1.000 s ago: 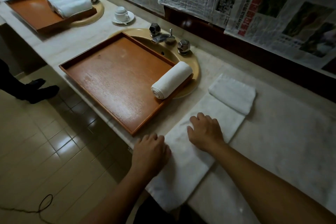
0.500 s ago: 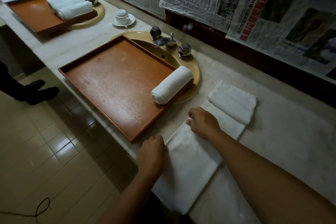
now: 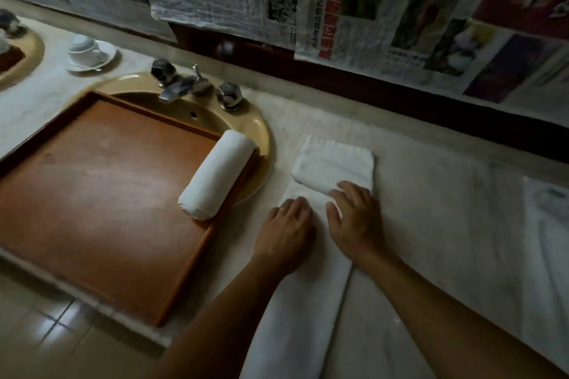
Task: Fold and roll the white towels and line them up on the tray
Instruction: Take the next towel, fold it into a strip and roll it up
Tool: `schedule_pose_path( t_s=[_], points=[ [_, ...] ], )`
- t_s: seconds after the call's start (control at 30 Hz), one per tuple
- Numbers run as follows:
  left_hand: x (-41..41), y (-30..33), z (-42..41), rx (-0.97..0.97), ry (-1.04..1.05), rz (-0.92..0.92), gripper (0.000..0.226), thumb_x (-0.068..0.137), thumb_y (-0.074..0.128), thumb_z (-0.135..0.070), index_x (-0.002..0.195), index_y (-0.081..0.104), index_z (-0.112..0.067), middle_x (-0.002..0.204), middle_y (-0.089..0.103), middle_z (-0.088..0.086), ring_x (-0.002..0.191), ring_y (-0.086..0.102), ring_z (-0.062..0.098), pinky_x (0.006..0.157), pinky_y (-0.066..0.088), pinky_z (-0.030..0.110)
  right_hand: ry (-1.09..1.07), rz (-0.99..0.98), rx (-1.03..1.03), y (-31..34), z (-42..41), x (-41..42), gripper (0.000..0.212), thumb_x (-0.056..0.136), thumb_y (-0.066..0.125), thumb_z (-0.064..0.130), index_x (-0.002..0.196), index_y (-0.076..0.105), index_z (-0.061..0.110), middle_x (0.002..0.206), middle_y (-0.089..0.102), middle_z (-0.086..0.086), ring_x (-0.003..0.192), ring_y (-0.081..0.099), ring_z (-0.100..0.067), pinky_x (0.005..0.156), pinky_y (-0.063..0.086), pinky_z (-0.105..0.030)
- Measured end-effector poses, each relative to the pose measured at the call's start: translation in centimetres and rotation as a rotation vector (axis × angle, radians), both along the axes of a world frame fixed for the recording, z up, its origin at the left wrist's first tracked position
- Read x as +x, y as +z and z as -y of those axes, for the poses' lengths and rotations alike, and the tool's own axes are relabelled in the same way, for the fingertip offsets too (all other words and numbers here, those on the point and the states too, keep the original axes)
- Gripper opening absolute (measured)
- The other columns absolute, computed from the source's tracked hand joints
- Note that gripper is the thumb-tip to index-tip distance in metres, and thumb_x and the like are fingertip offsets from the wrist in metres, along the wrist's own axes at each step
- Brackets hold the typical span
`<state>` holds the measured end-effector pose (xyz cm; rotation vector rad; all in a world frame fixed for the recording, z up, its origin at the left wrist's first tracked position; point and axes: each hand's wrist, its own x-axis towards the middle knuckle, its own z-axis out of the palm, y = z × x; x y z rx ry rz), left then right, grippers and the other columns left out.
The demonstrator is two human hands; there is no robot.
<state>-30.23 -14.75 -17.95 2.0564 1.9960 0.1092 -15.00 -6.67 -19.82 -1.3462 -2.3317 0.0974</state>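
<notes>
Towel strip (image 3: 303, 314), white and folded narrow, lies on the marble counter (image 3: 446, 240), its long axis running from the bottom edge of the frame up to a folded-over far end at centre. Left hand (image 3: 286, 237) and right hand (image 3: 357, 221) rest on it side by side, fingers relaxed, gripping nothing. One rolled towel (image 3: 215, 175) lies at the right edge of the wooden tray (image 3: 92, 194).

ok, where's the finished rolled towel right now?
Head view, left of centre: the rolled towel lies on the wooden tray, along its right edge beside the sink, left of both hands.
</notes>
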Motion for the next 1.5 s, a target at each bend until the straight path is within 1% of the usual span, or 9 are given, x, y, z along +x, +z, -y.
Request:
schedule_pose_path(
  t_s=[0.2, 0.4, 0.5, 0.63, 0.8, 0.93, 1.13, 1.37, 1.5],
  points=[
    [-0.4, -2.9, -3.7, -0.085, -0.073, 0.003, 0.069, 0.101, 0.008, -0.062, 0.156, -0.012, -0.025, 0.162, -0.022, 0.001, 0.149, -0.023, 0.018, 0.120, -0.015, 0.038, -0.198, 0.315, -0.491, 0.0, -9.2, -2.3, 0.064, 0.097, 0.018, 0.065, 0.152, 0.028, 0.032, 0.165, 0.013, 0.002, 0.150, 0.012, -0.023, 0.116, 0.016, -0.049],
    [-0.4, -3.0, -3.8, -0.115, -0.081, 0.040, 0.073, 0.099, 0.005, -0.065, 0.155, -0.021, -0.025, 0.158, -0.034, -0.002, 0.144, -0.035, 0.016, 0.118, -0.021, 0.037, -0.240, 0.388, -0.463, -1.5, -17.3, -2.2, 0.071, 0.096, 0.016, 0.067, 0.157, 0.010, 0.030, 0.166, -0.002, 0.001, 0.152, 0.000, -0.022, 0.120, 0.007, -0.046],
    [-0.4, -2.4, -4.0, -0.160, -0.091, 0.043, 0.073, 0.099, 0.005, -0.065, 0.156, -0.017, -0.025, 0.161, -0.028, 0.000, 0.148, -0.028, 0.020, 0.120, -0.018, 0.039, -0.221, 0.414, -0.368, -1.4, -19.0, -1.8, 0.067, 0.099, 0.017, 0.062, 0.156, 0.020, 0.027, 0.166, 0.007, -0.002, 0.152, 0.007, -0.022, 0.119, 0.012, -0.047],
    [-1.7, -1.4, -7.0, -0.042, -0.112, 0.067, 0.072, 0.098, 0.012, -0.058, 0.155, 0.027, -0.018, 0.160, 0.030, 0.011, 0.147, 0.029, 0.030, 0.120, 0.018, 0.044, -0.316, 0.108, -0.145, -0.1, -14.0, -1.9, 0.048, 0.097, 0.041, 0.043, 0.129, 0.061, 0.013, 0.149, 0.046, -0.011, 0.134, 0.044, -0.031, 0.101, 0.035, -0.047],
    [-3.8, -2.8, -12.5, -0.085, -0.253, -0.052, 0.070, 0.098, 0.000, -0.060, 0.158, -0.013, -0.025, 0.165, -0.021, 0.002, 0.151, -0.019, 0.018, 0.119, -0.014, 0.041, -0.355, 0.318, -0.282, -2.0, -5.5, 0.7, 0.071, 0.096, 0.024, 0.060, 0.151, 0.036, 0.016, 0.161, 0.027, -0.008, 0.146, 0.030, -0.025, 0.108, 0.029, -0.046],
    [-4.7, -3.3, -14.8, -0.085, -0.226, -0.086, 0.078, 0.091, -0.011, -0.064, 0.157, -0.015, -0.023, 0.164, -0.023, 0.001, 0.151, -0.019, 0.017, 0.119, -0.014, 0.042, -0.354, 0.427, -0.400, -1.9, -8.6, 1.4, 0.082, 0.094, 0.008, 0.065, 0.158, 0.010, 0.015, 0.166, 0.001, -0.004, 0.152, 0.005, -0.018, 0.119, 0.010, -0.044],
    [-5.0, -2.5, -9.1, 0.000, -0.304, -0.071, 0.073, 0.095, -0.002, -0.056, 0.159, -0.007, -0.022, 0.165, -0.014, 0.004, 0.152, -0.014, 0.020, 0.122, -0.010, 0.045, -0.369, 0.320, -0.277, -1.0, -1.5, -0.1, 0.070, 0.098, 0.025, 0.056, 0.152, 0.034, 0.012, 0.163, 0.021, -0.009, 0.150, 0.020, -0.023, 0.112, 0.023, -0.047],
    [-5.1, -3.1, -10.0, -0.079, -0.243, -0.085, 0.069, 0.099, -0.001, -0.061, 0.158, -0.013, -0.025, 0.165, -0.020, 0.001, 0.152, -0.015, 0.018, 0.123, -0.006, 0.048, -0.325, 0.333, -0.302, -2.2, -2.3, 0.8, 0.075, 0.096, 0.019, 0.059, 0.153, 0.031, 0.013, 0.164, 0.019, -0.005, 0.151, 0.017, -0.019, 0.115, 0.025, -0.047],
    [-4.7, -2.1, -5.6, -0.065, -0.266, -0.085, 0.069, 0.100, -0.001, -0.059, 0.155, -0.021, -0.023, 0.161, -0.029, 0.003, 0.149, -0.027, 0.019, 0.122, -0.012, 0.047, -0.406, 0.272, -0.234, -2.0, 2.1, -0.1, 0.064, 0.098, 0.034, 0.049, 0.149, 0.040, 0.012, 0.161, 0.026, -0.009, 0.148, 0.025, -0.024, 0.108, 0.029, -0.048]
  ],
)
